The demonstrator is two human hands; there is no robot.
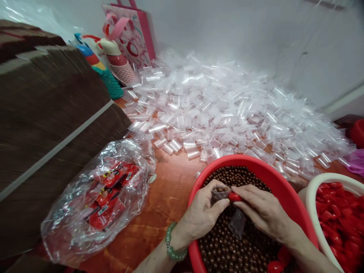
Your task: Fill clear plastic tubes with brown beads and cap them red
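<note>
My left hand (200, 210), with a green bead bracelet (170, 242) at its wrist, grips a clear plastic tube (220, 195) between thumb and fingers. Small brown balls show in the tube's open end. A red plastic cap (234, 196) is pinched in my right hand (263, 210), close beside the tube. Both hands are over a red basin (196, 246) of shiny brown balls (227, 252). Another clear tube (237, 224) lies on the balls below my hands, and red pieces (275, 266) rest near the basin's lower edge.
A cream tub (313, 206) of red caps (338, 220) stands at right. Clear tubes (216, 102) are heaped along the wall. On the left are a clear bag (71, 212) with red printed cards (108, 206), strapped brown stacked sheets (57, 106), bottles (116, 57) and a pink bag (136, 38).
</note>
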